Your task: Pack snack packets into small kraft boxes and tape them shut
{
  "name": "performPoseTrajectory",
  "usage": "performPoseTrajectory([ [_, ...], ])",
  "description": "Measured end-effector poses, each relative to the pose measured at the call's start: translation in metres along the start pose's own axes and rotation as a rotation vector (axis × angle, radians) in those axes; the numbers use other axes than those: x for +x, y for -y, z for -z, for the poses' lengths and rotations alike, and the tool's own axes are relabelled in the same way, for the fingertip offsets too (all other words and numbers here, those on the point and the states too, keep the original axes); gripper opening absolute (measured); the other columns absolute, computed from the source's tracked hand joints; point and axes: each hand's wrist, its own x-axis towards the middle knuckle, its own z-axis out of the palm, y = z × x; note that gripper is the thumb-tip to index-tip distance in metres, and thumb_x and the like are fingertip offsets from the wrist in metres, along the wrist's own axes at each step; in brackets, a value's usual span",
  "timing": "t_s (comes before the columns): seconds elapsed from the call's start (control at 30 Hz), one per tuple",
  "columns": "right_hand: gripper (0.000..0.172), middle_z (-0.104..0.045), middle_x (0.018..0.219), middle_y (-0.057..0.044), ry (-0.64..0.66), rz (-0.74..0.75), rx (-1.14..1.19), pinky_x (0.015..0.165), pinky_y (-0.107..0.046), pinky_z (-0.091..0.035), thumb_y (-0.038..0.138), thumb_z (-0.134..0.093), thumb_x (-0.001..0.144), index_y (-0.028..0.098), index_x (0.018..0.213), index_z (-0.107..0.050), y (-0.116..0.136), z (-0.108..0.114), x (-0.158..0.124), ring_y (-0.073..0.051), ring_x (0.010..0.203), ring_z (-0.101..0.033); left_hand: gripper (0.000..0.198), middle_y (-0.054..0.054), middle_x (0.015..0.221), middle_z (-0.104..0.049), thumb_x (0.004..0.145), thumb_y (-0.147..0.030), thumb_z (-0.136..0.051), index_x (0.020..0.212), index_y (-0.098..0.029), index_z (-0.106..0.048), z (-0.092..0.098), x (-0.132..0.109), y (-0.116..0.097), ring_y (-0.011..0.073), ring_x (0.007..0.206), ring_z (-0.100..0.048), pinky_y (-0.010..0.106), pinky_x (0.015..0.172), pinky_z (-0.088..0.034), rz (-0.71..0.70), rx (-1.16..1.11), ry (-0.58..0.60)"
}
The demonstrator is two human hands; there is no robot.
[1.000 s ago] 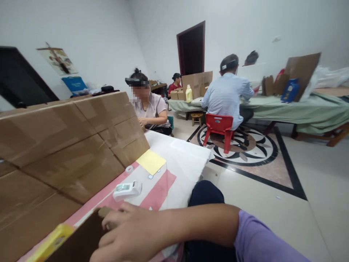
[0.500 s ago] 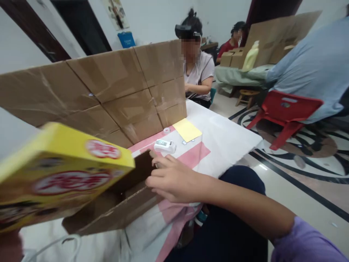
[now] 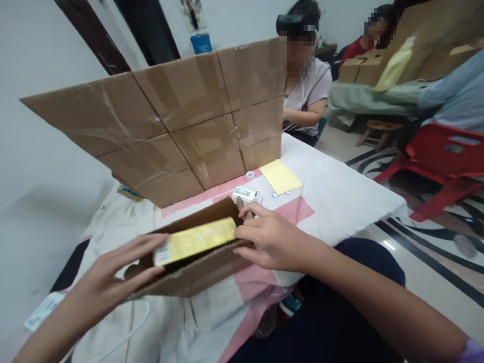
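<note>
A yellow packaged box (image 3: 200, 239) lies lengthwise in the mouth of an open cardboard box (image 3: 196, 277), partly below its rim. My left hand (image 3: 128, 264) grips the yellow box's left end between thumb and fingers. At the carton's right end, my right hand (image 3: 260, 234) is closed on the cardboard wall, its fingertips close to the yellow box's right end. The yellow box looks slightly smeared by motion, and its lower part is hidden inside the carton.
Behind the carton stands a tall cardboard screen (image 3: 189, 121). A white device (image 3: 246, 194), a tape roll (image 3: 250, 175) and a yellow sheet (image 3: 280, 176) lie on the cloth-covered table (image 3: 340, 194). A white cable (image 3: 132, 327) runs at front left. A person (image 3: 308, 91) sits beyond the screen.
My left hand has brought the yellow box from the left, above the carton, down into its opening. The view has shifted left. My right hand stays at the carton's right end.
</note>
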Motion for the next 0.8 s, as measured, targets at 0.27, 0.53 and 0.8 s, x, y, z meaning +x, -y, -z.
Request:
performPoseTrajectory([
  [0.27, 0.031, -0.054, 0.121, -0.019, -0.115, -0.062, 0.056, 0.091, -0.045, -0.051, 0.033, -0.068, 0.086, 0.014, 0.109, -0.062, -0.007, -0.007, -0.001, -0.029, 0.115, -0.052, 0.033, 0.004, 0.11, -0.071, 0.083, -0.05, -0.067, 0.111, -0.033, -0.069, -0.008, 0.006, 0.0, 0.0231, 0.097, -0.068, 0.03, 0.079, -0.058, 0.027, -0.016, 0.222],
  [0.53, 0.037, -0.048, 0.138, -0.018, -0.11, -0.134, 0.059, 0.095, -0.047, -0.052, 0.026, -0.066, 0.087, 0.018, 0.122, -0.057, -0.013, -0.015, -0.001, -0.029, 0.122, -0.054, 0.023, -0.001, 0.089, -0.073, 0.089, -0.049, -0.056, 0.09, -0.032, -0.072, -0.013, 0.025, -0.008, 0.019, 0.077, -0.067, 0.029, 0.066, -0.05, -0.015, 0.045, 0.218],
  [0.8, 0.048, -0.067, 0.118, -0.011, -0.121, -0.227, 0.304, 0.095, -0.045, -0.052, 0.031, -0.071, 0.085, 0.021, 0.128, -0.056, -0.018, -0.032, 0.001, -0.026, 0.111, -0.063, 0.036, 0.006, 0.111, -0.06, 0.097, -0.052, -0.045, 0.112, -0.025, -0.063, -0.069, -0.036, -0.011, 0.0241, 0.105, -0.058, 0.039, 0.094, -0.047, 0.211, -0.272, -0.881],
])
